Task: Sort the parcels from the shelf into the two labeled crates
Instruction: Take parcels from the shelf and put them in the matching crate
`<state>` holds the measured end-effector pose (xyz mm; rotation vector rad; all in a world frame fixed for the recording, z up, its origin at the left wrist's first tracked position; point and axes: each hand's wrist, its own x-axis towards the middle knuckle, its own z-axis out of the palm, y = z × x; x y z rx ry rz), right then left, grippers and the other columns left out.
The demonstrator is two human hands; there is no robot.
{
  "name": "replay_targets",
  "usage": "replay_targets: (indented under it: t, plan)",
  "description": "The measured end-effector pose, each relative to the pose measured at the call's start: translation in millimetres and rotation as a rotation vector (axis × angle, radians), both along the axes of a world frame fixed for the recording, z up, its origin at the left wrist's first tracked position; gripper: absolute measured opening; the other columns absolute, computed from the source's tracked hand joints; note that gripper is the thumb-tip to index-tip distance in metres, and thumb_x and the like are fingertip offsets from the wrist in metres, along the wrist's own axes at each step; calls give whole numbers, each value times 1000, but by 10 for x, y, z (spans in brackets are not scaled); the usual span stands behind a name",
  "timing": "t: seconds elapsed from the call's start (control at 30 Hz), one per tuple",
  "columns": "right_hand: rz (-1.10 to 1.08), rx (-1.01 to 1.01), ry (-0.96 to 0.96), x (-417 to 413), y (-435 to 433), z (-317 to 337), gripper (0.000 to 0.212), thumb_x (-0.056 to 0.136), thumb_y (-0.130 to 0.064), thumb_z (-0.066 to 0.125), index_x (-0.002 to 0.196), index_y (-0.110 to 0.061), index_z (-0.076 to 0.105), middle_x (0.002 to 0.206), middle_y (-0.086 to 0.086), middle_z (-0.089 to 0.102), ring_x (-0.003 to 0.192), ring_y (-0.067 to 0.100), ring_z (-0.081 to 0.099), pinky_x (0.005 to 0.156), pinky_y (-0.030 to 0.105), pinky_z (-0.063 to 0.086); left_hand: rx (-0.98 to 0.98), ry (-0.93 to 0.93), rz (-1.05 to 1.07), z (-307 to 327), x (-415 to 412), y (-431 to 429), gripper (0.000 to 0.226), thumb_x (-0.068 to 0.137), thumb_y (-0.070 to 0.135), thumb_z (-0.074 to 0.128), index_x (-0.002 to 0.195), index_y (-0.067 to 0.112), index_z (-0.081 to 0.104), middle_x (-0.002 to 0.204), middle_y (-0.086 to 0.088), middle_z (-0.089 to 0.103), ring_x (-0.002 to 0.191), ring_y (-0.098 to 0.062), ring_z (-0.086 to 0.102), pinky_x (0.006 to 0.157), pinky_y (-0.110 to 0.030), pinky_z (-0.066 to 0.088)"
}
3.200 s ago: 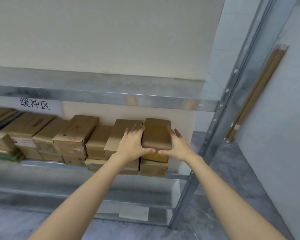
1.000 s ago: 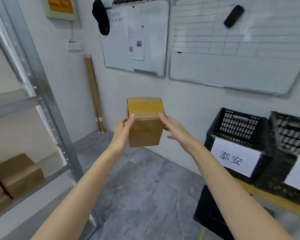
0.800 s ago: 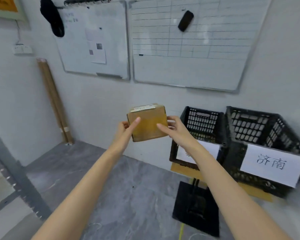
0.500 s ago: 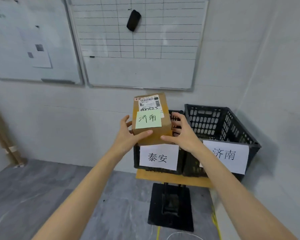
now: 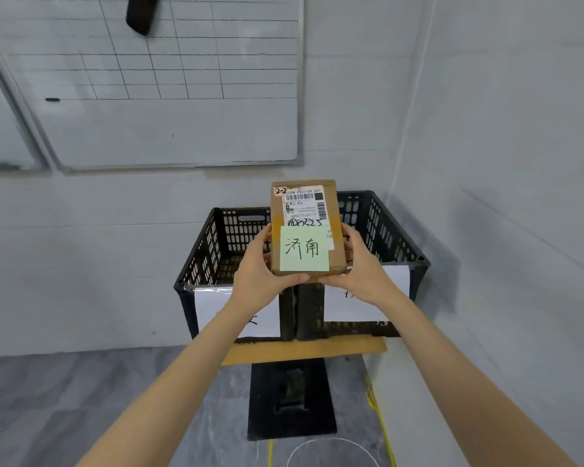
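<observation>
Cardboard parcel, green note on its face (handwritten 济南), in the air above the seam between left crate and right crate. Clamped at its sides by left hand and right hand, thumbs under the bottom edge. Crates side by side on a wooden board.

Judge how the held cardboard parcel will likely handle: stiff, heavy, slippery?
Probably stiff: the parcel shows crisp edges between the left hand and right hand. Likely light: fingers alone hold it raised. Its green note could peel off.
</observation>
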<state>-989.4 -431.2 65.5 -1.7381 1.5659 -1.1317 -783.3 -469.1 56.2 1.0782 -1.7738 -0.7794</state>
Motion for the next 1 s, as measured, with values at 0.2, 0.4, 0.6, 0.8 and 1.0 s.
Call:
replay_targets:
  t: [0.2, 0.4, 0.6, 0.8, 1.0]
  plan:
    - [-51, -97, 44, -232, -218, -71, 119, 62, -27, 94, 154, -22, 19, 148, -5, 43, 137, 13, 39, 112, 49, 38, -18, -13, -7, -113, -350, -249, 111, 58, 43, 90, 149, 25, 28, 142, 7, 46, 122, -8, 48, 101, -36, 46]
    - [5, -106, 103, -421, -656, -139, 125, 64, -39, 92, 155, -40, 7, 151, -8, 37, 136, 7, 39, 111, 43, 39, -25, -18, -35, -224, -686, -698, 108, 59, 43, 89, 148, 24, 30, 139, 7, 47, 123, -5, 47, 96, -23, 44]
    - [11, 10, 155, -776, -1278, -277, 119, 70, -53, 77, 153, -46, -8, 155, -1, 24, 140, 13, 33, 118, 44, 31, -4, -70, -103, -308, -974, -1381, 105, 63, 48, 84, 149, 23, 29, 139, 5, 48, 125, -5, 44, 101, -27, 43]
    - [57, 149, 151, -1120, -2122, -418, 113, 83, -33, 76, 154, -41, -12, 160, -6, 22, 145, 14, 25, 120, 49, 25, 88, -190, -176, -399, -1132, -2190, 106, 67, 43, 84, 151, 26, 23, 146, 4, 39, 128, -9, 42, 107, -36, 41]
    - [79, 242, 133, -1390, -2989, -659, 111, 86, -29, 75, 156, -29, -12, 161, -6, 22, 148, 18, 20, 120, 52, 21, 163, -254, -120, -561, -1127, -2843, 80, 85, 46, 67, 150, 29, 24, 149, 7, 40, 133, -10, 40, 104, -30, 33]
